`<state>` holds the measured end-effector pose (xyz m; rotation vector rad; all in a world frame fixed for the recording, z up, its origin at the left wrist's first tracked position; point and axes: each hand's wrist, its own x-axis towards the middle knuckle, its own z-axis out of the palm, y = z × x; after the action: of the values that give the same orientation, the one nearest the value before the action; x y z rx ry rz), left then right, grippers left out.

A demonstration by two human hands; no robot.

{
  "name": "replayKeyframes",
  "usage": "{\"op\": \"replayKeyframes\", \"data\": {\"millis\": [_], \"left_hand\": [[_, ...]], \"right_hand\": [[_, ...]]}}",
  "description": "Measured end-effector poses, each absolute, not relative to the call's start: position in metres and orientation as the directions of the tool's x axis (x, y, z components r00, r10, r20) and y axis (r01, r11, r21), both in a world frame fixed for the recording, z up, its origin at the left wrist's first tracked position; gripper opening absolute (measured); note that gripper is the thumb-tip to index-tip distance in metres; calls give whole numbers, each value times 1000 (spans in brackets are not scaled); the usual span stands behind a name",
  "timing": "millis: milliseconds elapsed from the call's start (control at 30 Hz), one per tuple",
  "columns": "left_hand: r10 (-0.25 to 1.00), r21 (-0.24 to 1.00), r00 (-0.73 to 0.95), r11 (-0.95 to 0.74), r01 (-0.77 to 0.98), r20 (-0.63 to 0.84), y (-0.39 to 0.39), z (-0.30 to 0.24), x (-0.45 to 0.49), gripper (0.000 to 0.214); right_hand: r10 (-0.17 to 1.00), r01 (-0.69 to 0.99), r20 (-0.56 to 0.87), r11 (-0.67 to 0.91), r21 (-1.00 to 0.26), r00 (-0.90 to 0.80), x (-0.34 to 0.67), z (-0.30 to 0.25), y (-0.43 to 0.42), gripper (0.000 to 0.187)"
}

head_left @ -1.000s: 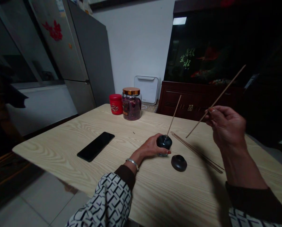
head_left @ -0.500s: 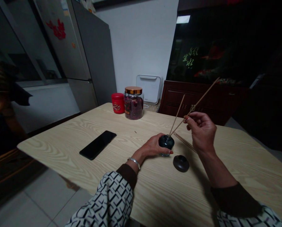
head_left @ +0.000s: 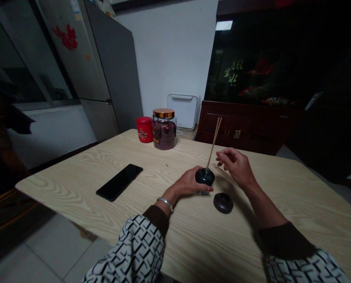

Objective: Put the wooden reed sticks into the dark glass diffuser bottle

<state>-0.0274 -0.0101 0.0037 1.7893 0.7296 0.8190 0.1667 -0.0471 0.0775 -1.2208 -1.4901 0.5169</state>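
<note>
My left hand (head_left: 190, 181) is wrapped around a small dark glass diffuser bottle (head_left: 205, 177), which stands upright on the table. Two thin reed sticks (head_left: 213, 143) rise close together from its neck, tilted slightly to the right. Just right of them, my right hand (head_left: 234, 164) hovers with its fingers curled and the thumb slightly apart, with no stick visible in it. Below that hand, more loose sticks (head_left: 227, 175) lie on the table, partly hidden by it. A round dark brown lid (head_left: 223, 203) rests in front of the bottle.
A black phone (head_left: 119, 182) lies to the left on the wooden table (head_left: 193, 243). Toward the back stand a red canister (head_left: 144, 129) and a big jar (head_left: 164, 131) with a copper-coloured lid. Behind them is a white panel (head_left: 183, 111); a fish tank sits on a dark cabinet (head_left: 222, 122).
The stick held by my right hand now stands in the bottle beside the other one. My right hand has let go and moved slightly left and down. My left hand keeps its grip.
</note>
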Motion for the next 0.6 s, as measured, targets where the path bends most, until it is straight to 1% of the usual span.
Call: {"op": "replayKeyframes", "data": {"millis": [67,100,167,200,267,300,333,400,600], "left_hand": [[778,953,602,-290,89,180,-10,3,-28,75],[775,956,607,-281,84,174,-10,3,-28,75],[776,956,606,-281,85,174,-10,3,-28,76],[779,955,601,-285,87,178,-10,3,-27,76],[785,951,591,-294,92,185,-9,3,-27,75],[786,951,589,-295,93,186,-9,3,-27,75],[786,951,590,-294,92,186,-9,3,-27,75],[783,952,594,-293,88,185,-10,4,-26,75],[785,959,592,-274,70,181,-11,5,-26,74]], "right_hand": [[895,523,430,311,-793,118,191,79,-43,32],[911,616,401,258,-744,102,204,78,-41,30],[954,819,295,126,-560,55,229,70,-37,20],[974,889,222,55,-454,53,240,64,-35,16],[994,959,78,-58,-278,83,254,50,-33,11],[994,970,23,-95,-226,103,258,43,-32,10],[993,974,-18,-117,-196,115,260,37,-32,10],[990,974,-61,-135,-184,125,262,29,-31,10],[992,961,-73,-116,-252,101,270,19,-25,5]]}}
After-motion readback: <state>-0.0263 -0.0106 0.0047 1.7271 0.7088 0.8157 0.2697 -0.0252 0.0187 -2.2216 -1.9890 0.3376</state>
